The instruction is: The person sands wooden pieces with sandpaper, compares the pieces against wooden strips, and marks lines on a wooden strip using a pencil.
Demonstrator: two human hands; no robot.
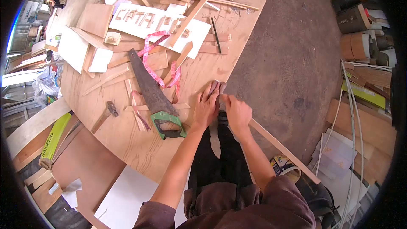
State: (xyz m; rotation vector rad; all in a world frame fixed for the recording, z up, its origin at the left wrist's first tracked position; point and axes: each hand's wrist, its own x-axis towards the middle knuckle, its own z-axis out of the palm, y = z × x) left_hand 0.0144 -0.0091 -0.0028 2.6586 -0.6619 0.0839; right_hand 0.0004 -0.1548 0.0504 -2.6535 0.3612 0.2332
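Observation:
At the table's right edge, my left hand [206,107] is closed, its fingers pressed around a small wooden piece [223,87]. Just beside it, my right hand [238,112] is in a fist, with a long wooden strip [286,150] running out from under it, down past my right forearm. Whether the small piece is the strip's far end is hidden by my fingers. Left of my hands lies a handsaw [150,85] with a green handle. A pink measuring tape [151,68] curls across the wood beside the blade.
A hammer [105,116] rests on the plywood table [116,138] at left. A white board [146,21] with raised wooden letters lies among offcuts farther back. A black rod [216,36] lies near the edge. Boards and scraps [356,131] line the right side. Someone is at far left.

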